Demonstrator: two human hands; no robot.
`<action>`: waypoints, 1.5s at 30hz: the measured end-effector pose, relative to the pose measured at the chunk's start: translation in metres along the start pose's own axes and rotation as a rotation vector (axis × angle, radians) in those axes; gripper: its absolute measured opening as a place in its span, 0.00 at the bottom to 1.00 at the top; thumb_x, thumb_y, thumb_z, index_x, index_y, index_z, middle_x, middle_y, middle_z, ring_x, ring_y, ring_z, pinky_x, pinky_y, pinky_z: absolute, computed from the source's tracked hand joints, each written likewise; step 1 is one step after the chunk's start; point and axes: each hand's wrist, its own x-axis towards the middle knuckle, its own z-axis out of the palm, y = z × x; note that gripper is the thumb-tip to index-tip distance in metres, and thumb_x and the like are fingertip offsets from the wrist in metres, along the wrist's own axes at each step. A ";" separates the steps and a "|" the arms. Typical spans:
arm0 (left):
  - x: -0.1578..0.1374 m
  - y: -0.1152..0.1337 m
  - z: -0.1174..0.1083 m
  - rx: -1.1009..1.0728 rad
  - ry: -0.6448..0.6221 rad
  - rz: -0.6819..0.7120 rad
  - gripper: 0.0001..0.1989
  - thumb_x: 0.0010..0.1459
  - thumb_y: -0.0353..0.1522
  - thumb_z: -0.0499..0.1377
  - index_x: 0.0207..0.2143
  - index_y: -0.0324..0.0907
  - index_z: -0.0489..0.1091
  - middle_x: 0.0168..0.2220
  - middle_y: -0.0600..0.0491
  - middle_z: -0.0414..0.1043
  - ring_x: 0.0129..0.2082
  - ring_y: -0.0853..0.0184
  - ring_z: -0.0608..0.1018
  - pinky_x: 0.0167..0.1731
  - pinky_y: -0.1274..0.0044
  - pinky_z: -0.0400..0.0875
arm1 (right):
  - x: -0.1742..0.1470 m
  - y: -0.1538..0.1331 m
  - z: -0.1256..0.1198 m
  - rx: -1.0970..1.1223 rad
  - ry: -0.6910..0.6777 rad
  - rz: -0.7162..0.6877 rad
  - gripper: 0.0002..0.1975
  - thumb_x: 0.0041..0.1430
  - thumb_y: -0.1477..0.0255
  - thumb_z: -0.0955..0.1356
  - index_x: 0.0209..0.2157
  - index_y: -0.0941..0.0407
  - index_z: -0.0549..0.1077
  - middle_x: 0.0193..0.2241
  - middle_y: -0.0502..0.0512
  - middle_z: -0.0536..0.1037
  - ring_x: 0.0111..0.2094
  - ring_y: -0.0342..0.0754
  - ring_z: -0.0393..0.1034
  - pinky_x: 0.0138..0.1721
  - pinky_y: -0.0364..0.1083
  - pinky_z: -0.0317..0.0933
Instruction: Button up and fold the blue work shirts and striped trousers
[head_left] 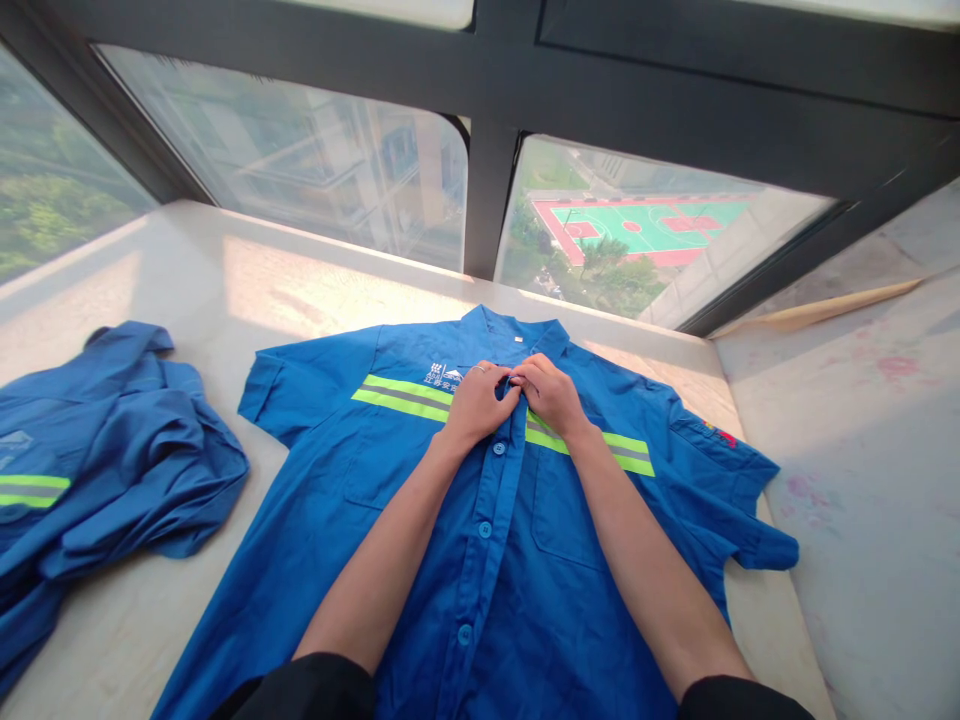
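– Where's the blue shirt (436,590)?
– Flat on sill (300,290), collar (551,339) near far edge. My left grip (480,408) and right grip (553,397) are narrow, pinching its placket (491,492).
– Around?
– Second shirt (154,460), rumpled, near left edge. My forearms (394,545) hide part of the first.

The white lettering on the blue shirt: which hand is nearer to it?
Left. The left hand is at the edge of the white lettering; the right hand is farther off, past the left hand, at the shirt's button strip.
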 end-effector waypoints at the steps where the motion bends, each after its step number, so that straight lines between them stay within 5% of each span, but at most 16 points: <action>1: 0.001 -0.001 0.001 -0.001 0.002 -0.013 0.11 0.59 0.33 0.60 0.43 0.41 0.76 0.36 0.49 0.74 0.39 0.62 0.75 0.43 0.71 0.71 | 0.000 0.000 0.000 -0.009 -0.009 0.006 0.09 0.68 0.72 0.63 0.38 0.53 0.76 0.36 0.56 0.75 0.38 0.48 0.71 0.38 0.44 0.65; 23: 0.004 -0.002 0.007 -0.078 0.028 -0.171 0.10 0.59 0.29 0.59 0.43 0.42 0.74 0.40 0.49 0.80 0.39 0.62 0.80 0.43 0.71 0.73 | 0.002 0.009 -0.006 0.298 -0.064 0.061 0.12 0.59 0.74 0.66 0.43 0.54 0.78 0.40 0.56 0.81 0.36 0.49 0.75 0.38 0.47 0.68; 32: 0.002 -0.008 0.012 -0.117 0.058 -0.199 0.22 0.58 0.27 0.59 0.55 0.43 0.65 0.41 0.51 0.80 0.40 0.64 0.80 0.43 0.73 0.73 | 0.005 0.003 -0.007 0.247 -0.086 0.184 0.15 0.56 0.74 0.67 0.45 0.55 0.78 0.34 0.54 0.80 0.28 0.47 0.71 0.34 0.47 0.68; 45: 0.002 -0.006 0.012 0.051 0.026 -0.118 0.19 0.60 0.26 0.55 0.54 0.42 0.67 0.44 0.49 0.78 0.45 0.60 0.77 0.47 0.70 0.70 | 0.008 0.000 -0.006 0.087 -0.176 0.201 0.16 0.55 0.78 0.67 0.45 0.52 0.79 0.43 0.56 0.82 0.43 0.54 0.76 0.45 0.52 0.69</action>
